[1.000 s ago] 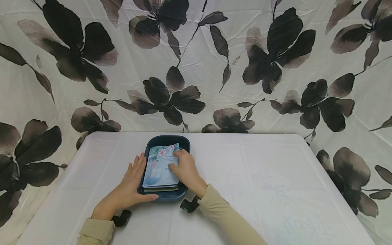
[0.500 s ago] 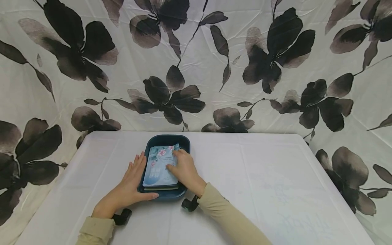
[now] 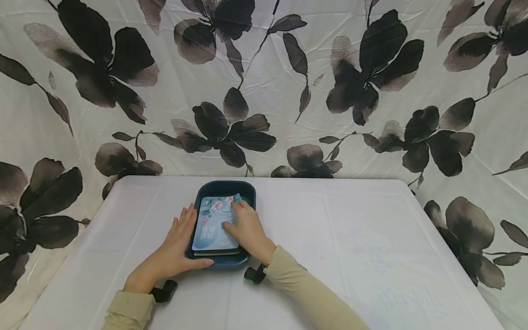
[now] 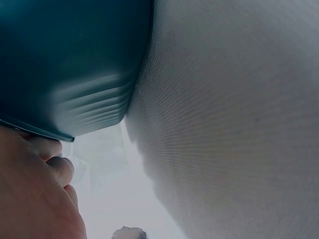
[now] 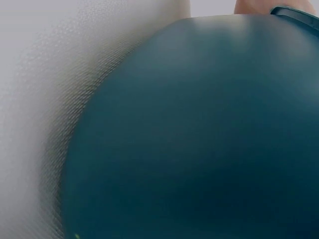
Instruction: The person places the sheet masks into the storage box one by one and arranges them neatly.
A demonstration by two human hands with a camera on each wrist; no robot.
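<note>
A dark teal plastic bin [image 3: 226, 262] stands on the white table. Inside lies a flat, pale blue sachet [image 3: 209, 234] printed with pink flowers, on top of other flat packs whose edges show at the front. My left hand [image 3: 175, 250] rests against the bin's left side, fingers straight, thumb along the front rim. With thumb and fingers my right hand [image 3: 250, 233] pinches the sachet near its right edge; the fingertips are partly hidden. In the left wrist view, fingers [image 4: 61, 171] lie at the rim of the bin [image 4: 75, 55]. The bin's wall [image 5: 189, 129] fills most of the right wrist view.
The white tabletop [image 3: 342, 247] spreads out on both sides of the bin. Behind its back edge hangs a pale cloth [image 3: 288, 91] with dark flowers. A small black camera [image 3: 165, 291] is worn on the left wrist, another camera [image 3: 255, 274] on the right.
My right hand has shifted slightly to the left, its thumb farther over the sachet. The sachet's front edge now sits a little higher in view. The left hand stays in place.
</note>
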